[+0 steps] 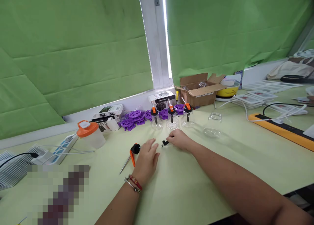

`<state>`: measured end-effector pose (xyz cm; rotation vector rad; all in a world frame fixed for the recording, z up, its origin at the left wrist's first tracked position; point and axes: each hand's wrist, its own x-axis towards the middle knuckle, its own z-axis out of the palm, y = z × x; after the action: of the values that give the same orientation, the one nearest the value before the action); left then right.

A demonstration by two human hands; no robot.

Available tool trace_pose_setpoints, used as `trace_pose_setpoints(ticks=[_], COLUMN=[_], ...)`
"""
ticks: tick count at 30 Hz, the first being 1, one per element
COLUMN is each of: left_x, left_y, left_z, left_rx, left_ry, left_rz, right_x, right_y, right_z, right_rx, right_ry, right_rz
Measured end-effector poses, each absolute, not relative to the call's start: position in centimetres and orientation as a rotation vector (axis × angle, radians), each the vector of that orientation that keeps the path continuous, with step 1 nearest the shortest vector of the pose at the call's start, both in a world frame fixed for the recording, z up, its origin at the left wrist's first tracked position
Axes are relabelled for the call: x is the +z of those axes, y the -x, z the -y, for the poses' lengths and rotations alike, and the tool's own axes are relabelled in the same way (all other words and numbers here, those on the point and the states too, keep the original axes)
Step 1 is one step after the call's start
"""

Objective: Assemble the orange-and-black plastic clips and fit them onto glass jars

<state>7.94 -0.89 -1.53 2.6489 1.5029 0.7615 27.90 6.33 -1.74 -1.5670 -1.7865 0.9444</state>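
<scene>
Between the fingertips of my right hand is a small black part with a shiny metal end, held just above the table. My left hand is open to its left, fingers apart and slightly bent. Beside the left hand lies a black and orange spray-type head with an orange lever and a thin metal rod; whether the hand touches it I cannot tell. Behind my hands stand three clear glass jars with black and orange tops. A clear glass jar without a top stands farther right.
Purple plastic parts lie along the wall by printed boxes. An open cardboard box and a yellow bowl stand at the back. An orange-lidded jug and power strip are left; an orange-black bar lies right.
</scene>
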Motion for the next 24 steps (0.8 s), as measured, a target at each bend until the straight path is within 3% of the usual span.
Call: trace_pose_setpoints(ticks=[3,10,24], left_x=[-1.6,-1.7,-2.6], left_y=[-8.7,-8.7,-8.1], left_z=[1.3,0.9,0.4], left_rx=[0.573,0.462,0.496], left_ry=[-2.626,-2.569,-2.569], left_rz=[-1.282,-1.305,-1.355], right_x=[-1.6,-2.1,-3.1], right_y=[-27.9,-28.0,-26.7], right_z=[-6.1,-6.3,-6.1], right_rx=[0.996,1.055,0.565], right_ry=[1.540,1.560,1.650], right_rz=[1.786,1.749,1.944])
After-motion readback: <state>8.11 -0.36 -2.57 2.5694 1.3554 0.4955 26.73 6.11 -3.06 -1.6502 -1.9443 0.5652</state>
